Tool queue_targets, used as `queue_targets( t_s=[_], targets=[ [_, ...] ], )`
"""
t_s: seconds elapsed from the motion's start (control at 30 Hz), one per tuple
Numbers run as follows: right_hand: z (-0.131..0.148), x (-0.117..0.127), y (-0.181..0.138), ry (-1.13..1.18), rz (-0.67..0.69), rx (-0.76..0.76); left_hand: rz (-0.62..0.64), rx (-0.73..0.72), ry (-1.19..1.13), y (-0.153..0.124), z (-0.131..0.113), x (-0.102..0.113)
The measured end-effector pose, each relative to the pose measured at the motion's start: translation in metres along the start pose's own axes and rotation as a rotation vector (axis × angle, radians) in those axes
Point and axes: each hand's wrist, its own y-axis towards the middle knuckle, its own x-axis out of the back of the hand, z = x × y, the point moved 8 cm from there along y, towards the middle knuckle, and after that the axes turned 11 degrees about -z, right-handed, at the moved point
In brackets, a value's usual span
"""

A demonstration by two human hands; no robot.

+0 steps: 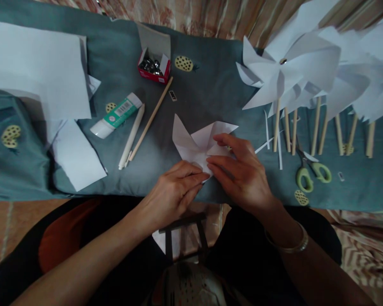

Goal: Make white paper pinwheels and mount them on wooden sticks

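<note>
A person's left hand (175,191) and right hand (239,170) hold a half-folded paper pinwheel (191,142) on the cloth-covered bench (210,93). The left fingers are close together, pinching its near corner, and the right fingers curl over the flaps. A green-and-white glue tube (116,115) shows a barcode, its writing too small to read. Finished pinwheels (290,72) are cut off at the right edge, with green scissors (309,174) near their sticks.

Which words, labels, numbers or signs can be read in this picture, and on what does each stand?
No text can be read here.
Glue tube: green and white label with a barcode; print too blurred.
Red box: no legible print.
Small dark tag on the cloth: too small to read.
</note>
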Motion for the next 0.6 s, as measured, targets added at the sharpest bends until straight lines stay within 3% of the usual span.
queue_targets(
  t_s=[0.6],
  targets=[
    [-0.0023,-0.0036,-0.0033,-0.100,0.014,-0.011,0.053,0.065,-0.010,0.0065,0.0039,-0.0001]
  ],
)
